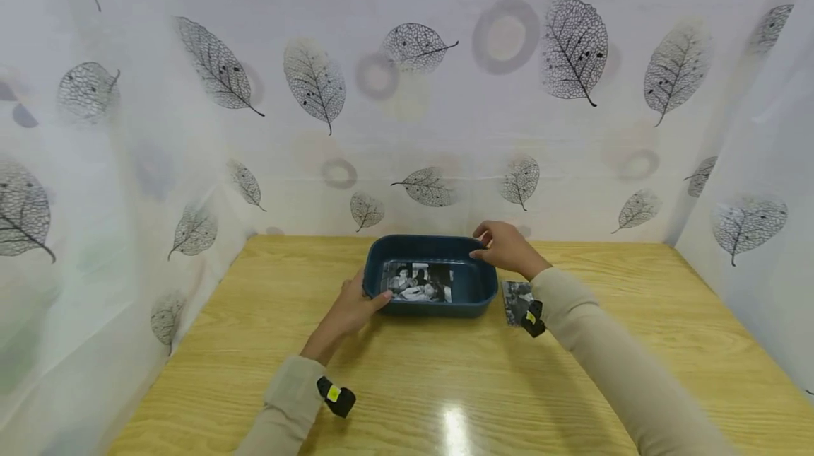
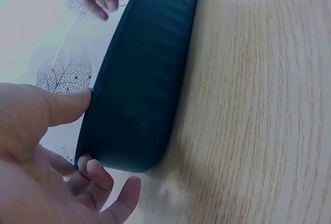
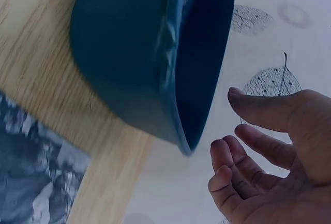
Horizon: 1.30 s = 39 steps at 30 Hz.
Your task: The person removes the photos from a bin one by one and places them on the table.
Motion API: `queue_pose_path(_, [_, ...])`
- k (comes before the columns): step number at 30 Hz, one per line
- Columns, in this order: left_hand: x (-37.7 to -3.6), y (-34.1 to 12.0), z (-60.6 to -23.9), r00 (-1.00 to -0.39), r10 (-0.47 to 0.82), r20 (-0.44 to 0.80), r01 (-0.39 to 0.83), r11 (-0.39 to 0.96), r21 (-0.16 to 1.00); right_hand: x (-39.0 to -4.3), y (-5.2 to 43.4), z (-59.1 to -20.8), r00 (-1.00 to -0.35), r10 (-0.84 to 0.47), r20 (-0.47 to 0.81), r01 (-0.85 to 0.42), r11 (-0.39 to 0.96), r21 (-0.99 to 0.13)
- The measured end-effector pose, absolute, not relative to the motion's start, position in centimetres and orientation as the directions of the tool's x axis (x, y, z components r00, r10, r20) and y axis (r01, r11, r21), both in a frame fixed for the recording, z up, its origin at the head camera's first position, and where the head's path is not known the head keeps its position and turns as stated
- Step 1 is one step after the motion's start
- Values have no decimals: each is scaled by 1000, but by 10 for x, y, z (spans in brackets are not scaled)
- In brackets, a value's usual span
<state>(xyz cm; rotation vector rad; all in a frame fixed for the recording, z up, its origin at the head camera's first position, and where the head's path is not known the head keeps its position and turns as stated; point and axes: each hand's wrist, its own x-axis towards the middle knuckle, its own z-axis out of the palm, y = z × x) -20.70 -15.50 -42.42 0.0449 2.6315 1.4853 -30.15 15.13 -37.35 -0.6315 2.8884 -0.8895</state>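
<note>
While the blue tray (image 1: 473, 285) sits mid-worktop (image 1: 445, 385) with a photo (image 1: 420, 281) inside, the left hand (image 1: 356, 307) touches its 7 o'clock corner, fingers loose. The right hand (image 1: 505, 247), loosely open, rests at the 1 o'clock rim. I think the step is steadying the tray; next, both hands need a firm grip.

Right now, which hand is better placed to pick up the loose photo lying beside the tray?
Probably the right hand: the photo lies on the table just under its wrist. The left hand touches the tray on its far side.
</note>
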Motion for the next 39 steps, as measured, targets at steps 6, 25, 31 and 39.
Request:
queue_pose_path(6, [-209, -154, -426, -994, 106, -41, 13, 468, 883, -307, 129, -390, -895, -447, -7, -362, 734, -575])
queue_pose_path(25, [-209, -154, -426, -990, 123, -62, 3, 464, 886, -303, 84, -427, -930, -331, -162, -229, 864, -448])
queue_pose_path(31, [-208, -155, -425, -990, 115, -81, -17, 475, 880, -306, 81, -432, -936, -314, -157, -221, 874, -433])
queue_pose_path(39, [-208, -154, -426, -990, 102, -101, -38, 490, 871, -306, 79, -432, -964, -242, -109, -163, 864, -476])
